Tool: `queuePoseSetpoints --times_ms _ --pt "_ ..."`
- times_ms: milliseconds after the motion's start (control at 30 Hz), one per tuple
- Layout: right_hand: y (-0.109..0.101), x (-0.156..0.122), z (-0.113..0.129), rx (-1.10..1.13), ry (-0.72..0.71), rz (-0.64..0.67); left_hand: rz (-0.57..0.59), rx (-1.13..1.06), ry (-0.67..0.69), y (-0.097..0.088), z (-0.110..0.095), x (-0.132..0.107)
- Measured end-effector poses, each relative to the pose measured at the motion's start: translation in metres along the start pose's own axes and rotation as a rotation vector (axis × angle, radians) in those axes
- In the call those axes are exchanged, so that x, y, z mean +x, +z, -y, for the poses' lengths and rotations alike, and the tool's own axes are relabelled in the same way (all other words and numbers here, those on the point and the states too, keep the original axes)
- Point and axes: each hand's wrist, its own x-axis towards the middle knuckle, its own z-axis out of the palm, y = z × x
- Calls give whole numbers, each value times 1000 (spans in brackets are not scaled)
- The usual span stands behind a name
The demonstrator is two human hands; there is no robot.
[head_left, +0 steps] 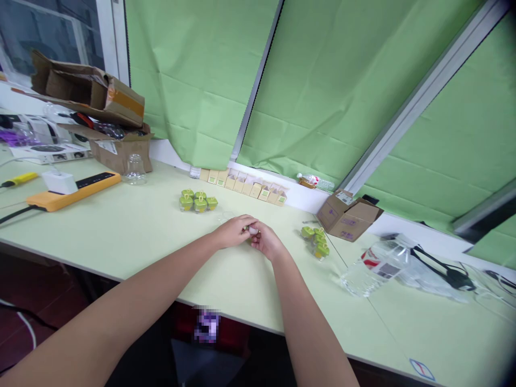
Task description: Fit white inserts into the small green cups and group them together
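Note:
Both my hands meet over the middle of the pale green table [133,231]. My left hand [234,231] is curled with its fingertips pinched around a small pale object [253,230], too small to name. My right hand [268,242] is closed on the same object from the other side. A cluster of small green-capped bottles [197,201] stands behind my left hand. Another cluster of green-capped bottles [316,241] lies to the right of my right hand.
A row of small cream boxes [244,185] lines the wall under green blinds. A small cardboard box [346,215] sits at the right, clear plastic bags [387,266] beyond it. At the left are an orange power strip [76,191], a glass dome [135,169] and stacked cardboard boxes [92,107].

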Motion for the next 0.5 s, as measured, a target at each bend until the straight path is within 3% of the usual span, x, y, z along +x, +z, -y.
queuePoseSetpoints --times_ms 500 --pt "-3 2 -3 -79 6 -61 53 -78 -31 -4 -3 -3"
